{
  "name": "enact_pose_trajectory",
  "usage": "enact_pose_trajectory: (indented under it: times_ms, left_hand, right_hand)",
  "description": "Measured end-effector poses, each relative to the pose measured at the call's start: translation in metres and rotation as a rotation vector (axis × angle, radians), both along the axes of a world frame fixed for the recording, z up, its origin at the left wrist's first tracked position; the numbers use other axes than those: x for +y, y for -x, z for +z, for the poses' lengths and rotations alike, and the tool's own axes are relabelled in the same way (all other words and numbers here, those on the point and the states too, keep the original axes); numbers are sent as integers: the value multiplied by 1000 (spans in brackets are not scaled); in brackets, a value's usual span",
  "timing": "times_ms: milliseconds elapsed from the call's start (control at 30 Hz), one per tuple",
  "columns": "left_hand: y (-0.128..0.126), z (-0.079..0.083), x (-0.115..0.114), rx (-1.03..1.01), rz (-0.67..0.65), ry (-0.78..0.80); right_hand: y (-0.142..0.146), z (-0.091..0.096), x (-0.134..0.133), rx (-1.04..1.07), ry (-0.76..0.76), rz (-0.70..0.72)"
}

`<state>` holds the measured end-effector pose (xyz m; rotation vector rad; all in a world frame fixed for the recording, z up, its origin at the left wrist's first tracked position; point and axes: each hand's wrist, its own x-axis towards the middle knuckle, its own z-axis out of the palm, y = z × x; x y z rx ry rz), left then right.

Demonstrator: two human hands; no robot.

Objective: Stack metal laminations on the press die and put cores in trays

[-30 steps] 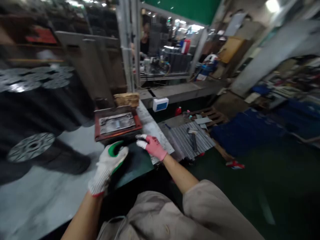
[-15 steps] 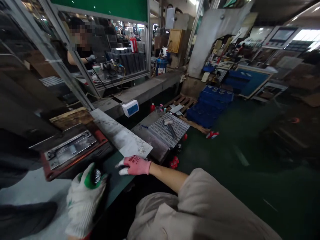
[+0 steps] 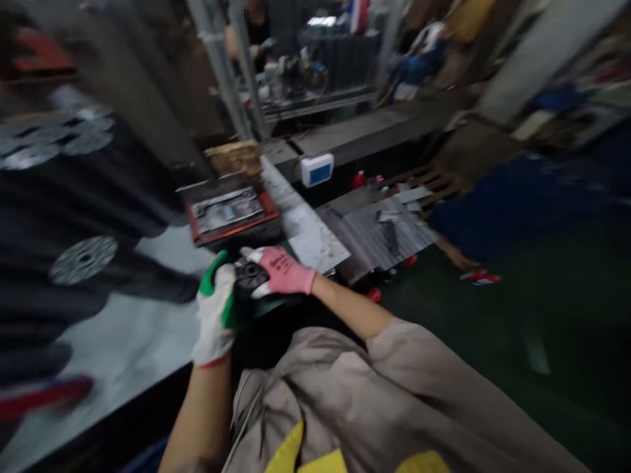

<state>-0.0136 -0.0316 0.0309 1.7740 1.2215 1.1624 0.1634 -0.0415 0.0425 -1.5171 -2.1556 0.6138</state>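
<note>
My left hand (image 3: 215, 309), in a white knit glove with a green palm, is shut on a dark tool with a round metal hub (image 3: 250, 274). The tool is blurred and partly hidden, so I cannot tell its exact kind. My right hand (image 3: 282, 270), in a pink glove, wraps the tool's other side from the right. Just beyond my hands lies a scuffed pale metal plate (image 3: 308, 230). Further left sits a metal die in a red frame (image 3: 227, 209), with a wooden block (image 3: 234, 157) behind it.
A ribbed grey metal sheet (image 3: 387, 233) lies low to the right, beyond the bench edge. A dark sheet with pierced metal discs (image 3: 83, 259) spreads along the left. A person (image 3: 254, 29) works at a cluttered bench behind a metal frame (image 3: 219, 66). Blue crates (image 3: 513, 197) stand at right.
My right hand has moved from lying flat on the bench onto the dark tool, bringing both hands together. My head has turned, shifting the whole scene left and upward.
</note>
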Motion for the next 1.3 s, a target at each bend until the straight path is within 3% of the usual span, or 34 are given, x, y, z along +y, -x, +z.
enact_pose_trajectory:
  times_ms: [100, 200, 333, 400, 533, 600, 767, 833, 900, 1033, 1100, 1200, 1300]
  left_hand:
    - [15, -6, 1, -58, 161, 17]
    - [25, -7, 5, -39, 47, -88]
    - [13, -10, 8, 233, -139, -221]
    - [1, -17, 8, 410, -217, -229]
    - [-12, -29, 11, 546, -239, -238]
    - [-10, -22, 13, 505, -239, -238]
    - [0, 34, 14, 375, -144, -368]
    - [-1, 44, 15, 356, -157, -430]
    - [-4, 34, 18, 374, -214, -411]
    - [-14, -25, 25, 468, -325, -288]
    - [-16, -44, 27, 504, -345, -277]
    - [-16, -42, 27, 491, -349, -271]
    - [-12, -14, 24, 436, -318, -256]
  right_hand:
    - [-16, -18, 2, -41, 172, 31]
    - [-45, -41, 3, 260, 149, 55]
    - [-73, -60, -2, 626, 75, -213]
    - [-74, -65, -6, 672, 11, -300]
    - [-64, -68, -10, 519, -83, -292]
    - [-62, -67, -9, 481, -103, -282]
    - [-63, -65, -10, 451, -122, -291]
    - [-64, -65, -10, 440, -128, -299]
    - [-63, -64, -11, 426, -126, -303]
    - [-63, -63, -11, 394, -110, -295]
    - [-63, -63, -11, 386, -114, -291]
    - [-63, -62, -12, 386, -117, -296]
    - [-63, -62, -12, 386, -109, -294]
